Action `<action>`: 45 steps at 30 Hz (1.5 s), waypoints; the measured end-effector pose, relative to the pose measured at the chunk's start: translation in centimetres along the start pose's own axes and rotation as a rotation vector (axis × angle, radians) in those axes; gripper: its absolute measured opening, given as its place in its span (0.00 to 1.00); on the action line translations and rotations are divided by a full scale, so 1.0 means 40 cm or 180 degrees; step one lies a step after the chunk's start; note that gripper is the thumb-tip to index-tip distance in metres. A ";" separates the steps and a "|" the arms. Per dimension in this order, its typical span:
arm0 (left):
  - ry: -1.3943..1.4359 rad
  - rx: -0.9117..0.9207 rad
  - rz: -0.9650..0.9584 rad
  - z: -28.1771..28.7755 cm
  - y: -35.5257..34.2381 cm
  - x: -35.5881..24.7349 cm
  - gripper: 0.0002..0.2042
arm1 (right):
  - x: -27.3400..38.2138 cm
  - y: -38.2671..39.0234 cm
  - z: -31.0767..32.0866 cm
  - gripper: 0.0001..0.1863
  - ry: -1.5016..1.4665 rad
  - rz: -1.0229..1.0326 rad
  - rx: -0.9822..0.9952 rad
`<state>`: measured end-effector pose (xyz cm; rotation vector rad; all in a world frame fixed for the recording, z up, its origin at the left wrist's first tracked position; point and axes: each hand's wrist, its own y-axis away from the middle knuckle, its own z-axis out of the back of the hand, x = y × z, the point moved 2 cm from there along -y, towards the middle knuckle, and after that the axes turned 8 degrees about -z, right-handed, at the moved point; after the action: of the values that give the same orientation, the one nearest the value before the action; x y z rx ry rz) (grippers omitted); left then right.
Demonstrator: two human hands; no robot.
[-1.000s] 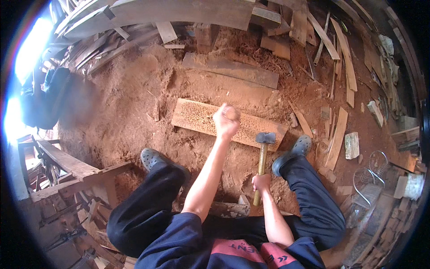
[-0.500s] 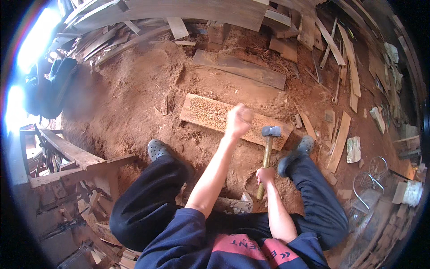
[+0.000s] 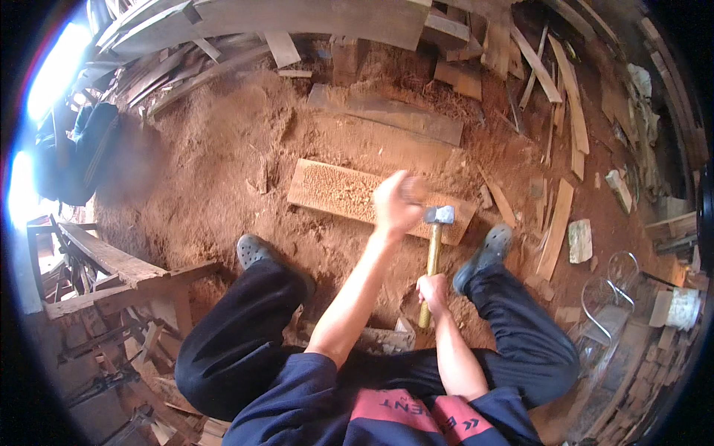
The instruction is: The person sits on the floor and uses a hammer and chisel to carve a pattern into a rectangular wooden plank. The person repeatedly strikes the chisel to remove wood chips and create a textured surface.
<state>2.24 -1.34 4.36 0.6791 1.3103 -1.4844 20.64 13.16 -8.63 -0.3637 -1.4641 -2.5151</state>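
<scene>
A long wooden board (image 3: pixel 335 189), its top covered with small pits, lies on the reddish ground between my feet. My left hand (image 3: pixel 396 204) is closed over the right half of it; motion smears the fingers, and whatever they grip cannot be made out. My right hand (image 3: pixel 433 292) is wrapped round the lower part of the wooden handle of a hammer (image 3: pixel 433 253). The hammer's grey metal head (image 3: pixel 439 215) is up against the board's right part in the picture, close beside my left hand. Whether the head touches anything is unclear.
A darker plank (image 3: pixel 387 111) lies beyond the board. Loose wood strips (image 3: pixel 556 230) and a pale block (image 3: pixel 580 241) are on the right. A wooden frame (image 3: pixel 111 256) stands at left, below a dark blurred shape (image 3: pixel 78 152). Bent metal wire (image 3: pixel 595 312) sits near right.
The whole view has shifted a little, so the board appears further left. Against the board, my left hand is slightly further right, nearer the hammer head. My right hand keeps its hold.
</scene>
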 end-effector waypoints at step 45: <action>0.0177 0.0366 0.0672 0.218 0.001 0.178 0.18 | 0.004 0.031 0.039 0.05 -0.0272 0.0611 0.0349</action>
<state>1.57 -11.79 0.26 0.9109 1.1622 -1.3842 21.02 13.90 -6.84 -0.5698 -1.5118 -2.2849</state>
